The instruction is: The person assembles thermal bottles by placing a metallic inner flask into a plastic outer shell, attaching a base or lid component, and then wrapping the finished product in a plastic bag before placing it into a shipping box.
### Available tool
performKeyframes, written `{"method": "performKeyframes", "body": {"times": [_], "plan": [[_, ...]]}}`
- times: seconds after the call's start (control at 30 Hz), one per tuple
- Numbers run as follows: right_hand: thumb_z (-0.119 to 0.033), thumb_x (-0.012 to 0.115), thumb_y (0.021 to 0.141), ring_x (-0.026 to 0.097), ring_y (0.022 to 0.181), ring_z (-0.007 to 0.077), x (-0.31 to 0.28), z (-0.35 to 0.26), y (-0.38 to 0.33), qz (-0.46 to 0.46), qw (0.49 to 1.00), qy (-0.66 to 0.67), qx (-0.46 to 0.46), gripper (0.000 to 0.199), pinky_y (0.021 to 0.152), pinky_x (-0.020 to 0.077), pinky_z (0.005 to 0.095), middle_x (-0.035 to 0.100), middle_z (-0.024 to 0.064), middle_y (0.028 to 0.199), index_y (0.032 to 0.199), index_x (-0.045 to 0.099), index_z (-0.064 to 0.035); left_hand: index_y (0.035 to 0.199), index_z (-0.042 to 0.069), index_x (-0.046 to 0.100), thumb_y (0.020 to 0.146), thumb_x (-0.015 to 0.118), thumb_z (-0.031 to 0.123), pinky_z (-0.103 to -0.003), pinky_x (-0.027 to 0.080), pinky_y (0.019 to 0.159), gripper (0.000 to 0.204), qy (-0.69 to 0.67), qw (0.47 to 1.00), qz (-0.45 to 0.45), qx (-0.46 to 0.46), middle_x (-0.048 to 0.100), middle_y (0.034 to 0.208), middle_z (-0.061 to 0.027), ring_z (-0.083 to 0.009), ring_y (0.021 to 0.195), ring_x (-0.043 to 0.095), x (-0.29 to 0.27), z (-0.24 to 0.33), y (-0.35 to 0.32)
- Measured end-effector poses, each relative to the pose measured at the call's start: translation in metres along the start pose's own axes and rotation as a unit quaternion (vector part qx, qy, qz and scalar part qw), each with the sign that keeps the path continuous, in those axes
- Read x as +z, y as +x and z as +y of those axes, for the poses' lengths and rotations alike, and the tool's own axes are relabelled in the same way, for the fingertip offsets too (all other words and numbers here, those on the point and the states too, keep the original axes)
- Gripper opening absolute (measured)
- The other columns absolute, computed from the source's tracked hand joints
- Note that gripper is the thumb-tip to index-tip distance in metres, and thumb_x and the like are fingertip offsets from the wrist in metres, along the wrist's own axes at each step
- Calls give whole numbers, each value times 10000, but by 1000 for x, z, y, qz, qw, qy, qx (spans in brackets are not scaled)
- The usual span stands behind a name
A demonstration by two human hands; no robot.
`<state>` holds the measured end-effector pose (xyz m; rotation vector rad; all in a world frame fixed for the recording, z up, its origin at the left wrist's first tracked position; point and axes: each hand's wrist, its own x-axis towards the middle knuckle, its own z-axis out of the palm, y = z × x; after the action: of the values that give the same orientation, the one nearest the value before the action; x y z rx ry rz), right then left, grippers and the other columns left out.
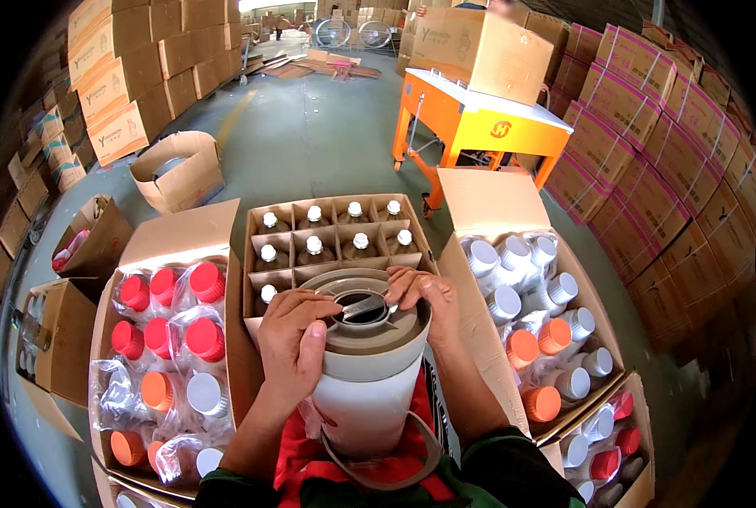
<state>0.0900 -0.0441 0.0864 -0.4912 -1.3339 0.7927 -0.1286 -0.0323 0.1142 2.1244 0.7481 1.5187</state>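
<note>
Upright against my body stands a white jug [365, 415] with a broad grey collar [362, 340] and a round dark opening on top. A grey carrying handle [395, 484] loops at its lower front. Over the opening lies a thin silvery strip [363, 306], its exact kind unclear. My left hand [295, 337] pinches the strip's left end, thumb extended along the collar. At the right end, my right hand [424, 296] has its fingers curled over the strip and the rim. Its fingertips are partly hidden.
Directly ahead is a divided carton [331, 206] of white-capped bottles. Open cartons flank me: red and orange lids [207, 282] left, white and orange lids [555, 336] right. Beyond, a person handles a box [479, 51] on an orange machine [488, 118]. Stacked cartons [636, 144] line both sides.
</note>
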Motion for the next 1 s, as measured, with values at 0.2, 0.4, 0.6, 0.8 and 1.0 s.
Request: {"method": "performKeyframes", "body": {"times": [0.2, 0.4, 0.6, 0.8, 1.0], "plan": [[-328, 440, 919, 594, 1011, 268, 68, -82, -7, -212, 904, -357, -107, 397, 953, 381, 445, 637, 191, 1080, 1042, 626, 0, 1191, -48, 530, 950, 358, 451, -366, 392, 974, 581, -402, 856, 2, -324, 562, 1176, -148, -245, 1076, 539, -19, -65, 3], [-548, 300, 916, 526, 1127, 290, 26, -28, 25, 4, 988, -152, 17, 670, 1003, 358, 410, 579, 176, 1166, 1153, 575, 14, 1243, 45, 534, 674, 677, 597, -488, 281, 1050, 805, 45, 975, -129, 177, 535, 1260, -152, -331, 1250, 425, -31, 42, 22], [-687, 307, 851, 549, 1120, 327, 41, -82, 16, -200, 972, -126, -19, 843, 1005, 340, 453, 581, 203, 1188, 1178, 555, 49, 1311, 59, 475, 594, 753, 548, -444, 312, 1042, 911, -47, 996, -65, -33, 480, 1339, -116, -326, 1287, 376, -36, -45, 6], [-604, 445, 846, 556, 1121, 301, 29, -27, 32, -182, 969, -160, 55, 740, 968, 400, 418, 576, 185, 1206, 1202, 556, 35, 1329, 54, 451, 564, 795, 378, -405, 244, 1095, 900, -69, 985, -151, 52, 454, 1361, -120, -294, 1308, 355, -23, -18, 13], [-620, 370, 873, 553, 1112, 314, 11, -28, 33, 20, 997, -48, 57, 769, 985, 381, 421, 568, 233, 1190, 1224, 501, 51, 1322, 90, 466, 553, 780, 522, -531, 203, 1069, 936, 14, 975, -179, 134, 515, 1297, -106, -334, 1282, 373, -24, 5, 24]]}}
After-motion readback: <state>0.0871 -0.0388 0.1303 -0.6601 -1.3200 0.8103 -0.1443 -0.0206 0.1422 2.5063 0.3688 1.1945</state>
